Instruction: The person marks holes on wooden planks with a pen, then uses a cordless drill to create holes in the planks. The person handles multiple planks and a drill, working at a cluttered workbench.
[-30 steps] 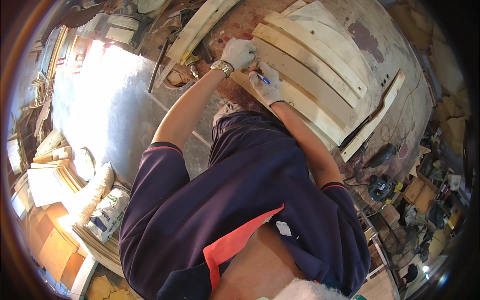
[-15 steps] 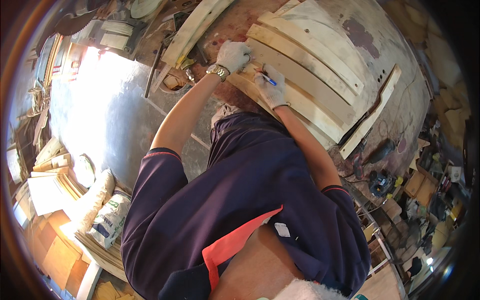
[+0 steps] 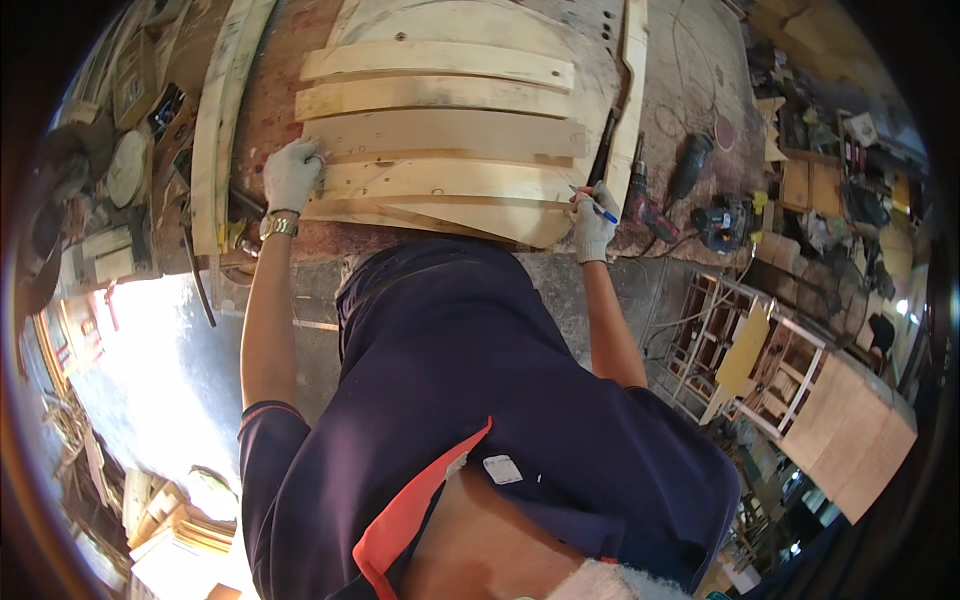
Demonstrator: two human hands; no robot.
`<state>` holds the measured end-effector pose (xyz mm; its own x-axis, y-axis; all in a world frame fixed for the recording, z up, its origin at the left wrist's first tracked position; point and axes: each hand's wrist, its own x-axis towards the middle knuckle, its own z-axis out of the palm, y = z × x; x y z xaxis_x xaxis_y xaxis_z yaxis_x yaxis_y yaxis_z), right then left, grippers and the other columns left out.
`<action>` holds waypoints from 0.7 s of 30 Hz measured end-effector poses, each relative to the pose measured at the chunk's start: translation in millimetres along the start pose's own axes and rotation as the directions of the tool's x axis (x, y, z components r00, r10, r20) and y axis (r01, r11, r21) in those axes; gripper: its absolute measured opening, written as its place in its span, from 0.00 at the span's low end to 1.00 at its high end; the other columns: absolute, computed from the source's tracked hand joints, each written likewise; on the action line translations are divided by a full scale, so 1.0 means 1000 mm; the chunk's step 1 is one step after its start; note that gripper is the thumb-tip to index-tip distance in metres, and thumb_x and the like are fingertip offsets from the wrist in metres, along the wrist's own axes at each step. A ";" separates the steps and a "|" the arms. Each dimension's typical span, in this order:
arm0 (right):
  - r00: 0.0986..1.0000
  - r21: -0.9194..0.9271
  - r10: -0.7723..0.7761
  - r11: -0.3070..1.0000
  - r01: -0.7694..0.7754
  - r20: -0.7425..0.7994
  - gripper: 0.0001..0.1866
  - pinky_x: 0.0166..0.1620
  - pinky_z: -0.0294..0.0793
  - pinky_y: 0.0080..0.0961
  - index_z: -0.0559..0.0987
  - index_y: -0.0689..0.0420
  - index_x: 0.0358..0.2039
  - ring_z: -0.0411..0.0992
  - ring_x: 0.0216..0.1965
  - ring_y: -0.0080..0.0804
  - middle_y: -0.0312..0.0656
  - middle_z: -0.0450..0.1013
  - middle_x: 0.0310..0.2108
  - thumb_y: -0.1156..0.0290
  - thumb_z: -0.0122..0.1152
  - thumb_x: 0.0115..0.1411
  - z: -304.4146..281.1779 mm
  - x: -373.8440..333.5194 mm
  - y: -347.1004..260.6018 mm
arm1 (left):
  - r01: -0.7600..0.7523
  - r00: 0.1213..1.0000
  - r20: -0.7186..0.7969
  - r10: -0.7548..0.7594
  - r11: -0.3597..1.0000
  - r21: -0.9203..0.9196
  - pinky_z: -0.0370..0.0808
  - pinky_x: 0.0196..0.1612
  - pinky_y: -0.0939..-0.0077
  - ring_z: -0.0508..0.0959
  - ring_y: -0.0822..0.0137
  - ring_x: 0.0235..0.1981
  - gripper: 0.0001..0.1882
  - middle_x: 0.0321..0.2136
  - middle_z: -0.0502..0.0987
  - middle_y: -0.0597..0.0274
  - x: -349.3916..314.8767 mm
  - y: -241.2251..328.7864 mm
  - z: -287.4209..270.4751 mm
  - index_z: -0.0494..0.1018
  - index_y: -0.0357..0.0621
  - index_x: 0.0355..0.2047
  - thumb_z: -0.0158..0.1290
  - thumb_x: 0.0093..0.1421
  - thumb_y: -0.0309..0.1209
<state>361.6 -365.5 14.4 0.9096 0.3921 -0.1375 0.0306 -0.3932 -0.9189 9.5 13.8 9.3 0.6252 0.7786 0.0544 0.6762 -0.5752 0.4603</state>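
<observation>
My left hand, in a whitish knit glove with a gold-coloured watch at the wrist, is closed at the left ends of the boards. Its fingertips touch near the end of a flat grey-brown strip; whatever they grip is hidden. Under the strip's near edge lies a pale wooden board. At the right end of that board, my gloved right hand holds a blue pen between its fingers, tip pointing toward the wood. A shorter curved wood piece lies at the table's near edge.
More pale slats lie parallel farther back on the worn table. A notched board stands to their right, beside a red-and-black power drill and cords. Long boards lie at the left. A wooden frame is at the lower right.
The view has turned, so the boards now run nearly level across it. My right hand with the pen has moved from near my left hand to the boards' right end.
</observation>
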 end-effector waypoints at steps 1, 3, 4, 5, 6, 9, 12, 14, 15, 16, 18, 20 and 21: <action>1.000 -0.008 -0.025 1.000 0.025 0.005 0.04 0.32 0.71 0.20 0.81 0.62 0.33 0.71 0.26 0.20 0.34 0.76 0.24 0.78 0.58 0.60 -0.008 -0.002 0.005 | 0.030 0.997 0.064 -0.031 0.999 0.013 0.76 0.39 0.54 0.82 0.47 0.36 0.14 0.33 0.81 0.51 0.001 -0.001 -0.002 0.82 0.44 0.32 0.59 0.60 0.43; 0.999 -0.070 0.031 0.997 -0.034 -0.033 0.04 0.32 0.71 0.20 0.80 0.62 0.33 0.71 0.27 0.19 0.34 0.75 0.24 0.78 0.58 0.60 -0.015 -0.005 0.009 | 0.064 0.987 0.142 -0.070 0.997 0.050 0.76 0.40 0.55 0.81 0.47 0.37 0.15 0.34 0.81 0.51 0.003 -0.001 -0.005 0.81 0.43 0.32 0.60 0.60 0.43; 0.997 -0.098 0.060 0.993 -0.066 -0.058 0.04 0.34 0.72 0.20 0.80 0.62 0.32 0.72 0.28 0.19 0.34 0.75 0.24 0.78 0.58 0.61 -0.015 -0.007 0.010 | 0.068 0.984 0.159 -0.078 0.995 0.068 0.76 0.40 0.55 0.81 0.47 0.36 0.15 0.34 0.81 0.51 0.003 -0.001 -0.007 0.81 0.42 0.32 0.60 0.60 0.43; 0.997 -0.071 0.051 0.996 -0.055 -0.063 0.04 0.34 0.72 0.20 0.80 0.62 0.33 0.72 0.28 0.19 0.34 0.76 0.24 0.77 0.58 0.61 -0.014 -0.007 0.011 | 0.072 0.983 0.165 -0.085 0.994 0.087 0.76 0.40 0.56 0.81 0.47 0.36 0.16 0.34 0.81 0.51 0.004 0.001 -0.007 0.80 0.41 0.32 0.61 0.60 0.43; 0.997 -0.044 0.041 0.998 -0.044 -0.065 0.04 0.34 0.72 0.20 0.80 0.62 0.33 0.72 0.28 0.19 0.34 0.76 0.25 0.77 0.58 0.61 -0.012 -0.008 0.010 | 0.064 0.987 0.143 -0.070 0.997 0.047 0.75 0.39 0.57 0.80 0.48 0.34 0.15 0.32 0.79 0.50 0.004 0.002 -0.008 0.78 0.39 0.31 0.61 0.60 0.41; 0.999 -0.013 -0.004 1.000 0.004 -0.039 0.04 0.35 0.73 0.20 0.81 0.62 0.34 0.73 0.29 0.20 0.35 0.77 0.26 0.77 0.58 0.61 -0.008 -0.008 0.010 | 0.065 0.994 0.093 -0.061 0.997 -0.033 0.72 0.36 0.60 0.76 0.49 0.29 0.15 0.28 0.75 0.50 0.001 0.008 -0.010 0.73 0.35 0.28 0.61 0.60 0.36; 0.999 -0.131 -0.046 0.991 0.042 -0.028 0.04 0.35 0.73 0.21 0.80 0.63 0.33 0.73 0.29 0.20 0.35 0.77 0.25 0.76 0.60 0.59 -0.008 -0.008 0.014 | 0.089 0.991 0.108 -0.085 0.995 -0.035 0.72 0.36 0.60 0.77 0.49 0.29 0.16 0.28 0.74 0.50 0.000 0.011 -0.011 0.74 0.35 0.28 0.61 0.60 0.37; 0.995 -0.231 -0.067 0.972 0.048 -0.075 0.04 0.34 0.72 0.21 0.80 0.63 0.31 0.73 0.28 0.20 0.34 0.76 0.24 0.76 0.60 0.58 -0.010 -0.008 0.017 | 0.066 0.994 0.091 -0.064 0.998 -0.019 0.72 0.35 0.59 0.77 0.48 0.29 0.16 0.28 0.75 0.49 0.000 0.011 -0.012 0.74 0.36 0.28 0.61 0.60 0.38; 0.997 -0.206 -0.052 0.978 0.041 -0.053 0.04 0.34 0.72 0.21 0.81 0.62 0.31 0.72 0.28 0.20 0.34 0.75 0.24 0.76 0.61 0.58 -0.009 -0.008 0.017 | 0.066 0.992 0.106 -0.065 0.998 -0.012 0.73 0.36 0.58 0.79 0.48 0.31 0.15 0.29 0.77 0.50 0.000 0.011 -0.011 0.76 0.38 0.29 0.61 0.60 0.40; 0.999 -0.178 -0.048 0.983 0.043 -0.018 0.04 0.33 0.71 0.21 0.81 0.62 0.31 0.72 0.28 0.20 0.34 0.75 0.24 0.76 0.61 0.57 -0.008 -0.007 0.017 | 0.069 0.990 0.120 -0.069 0.998 -0.001 0.75 0.37 0.56 0.80 0.47 0.33 0.16 0.31 0.79 0.50 0.001 0.010 -0.010 0.78 0.40 0.30 0.60 0.60 0.42; 0.990 -0.140 -0.140 0.980 0.141 0.022 0.04 0.31 0.69 0.21 0.82 0.61 0.31 0.70 0.27 0.18 0.34 0.73 0.23 0.76 0.61 0.57 0.001 -0.005 0.011 | 0.047 0.992 0.119 -0.051 0.998 0.035 0.77 0.38 0.54 0.82 0.46 0.35 0.16 0.33 0.81 0.52 0.001 0.008 -0.008 0.81 0.43 0.31 0.60 0.60 0.44; 0.991 -0.079 -0.102 0.991 0.109 0.087 0.05 0.32 0.72 0.20 0.81 0.62 0.34 0.73 0.28 0.20 0.35 0.76 0.24 0.75 0.61 0.60 0.021 -0.001 -0.002 | 0.033 0.992 0.117 -0.043 0.996 0.089 0.77 0.39 0.53 0.82 0.46 0.35 0.16 0.33 0.82 0.52 0.000 0.005 -0.007 0.82 0.46 0.32 0.59 0.60 0.46; 0.989 -0.005 -0.086 0.996 0.087 0.121 0.05 0.33 0.74 0.20 0.81 0.62 0.35 0.75 0.28 0.21 0.36 0.77 0.25 0.75 0.60 0.61 0.033 0.000 -0.010 | 0.041 0.990 0.131 -0.056 0.992 0.120 0.78 0.39 0.53 0.82 0.46 0.35 0.16 0.33 0.82 0.53 0.000 0.005 -0.007 0.83 0.47 0.32 0.59 0.60 0.47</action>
<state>347.3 -334.1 11.3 0.8468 0.5221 -0.1018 0.1119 -0.3618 -0.9255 10.1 12.5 17.5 0.6319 0.7700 -0.0884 0.7428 -0.5691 0.3528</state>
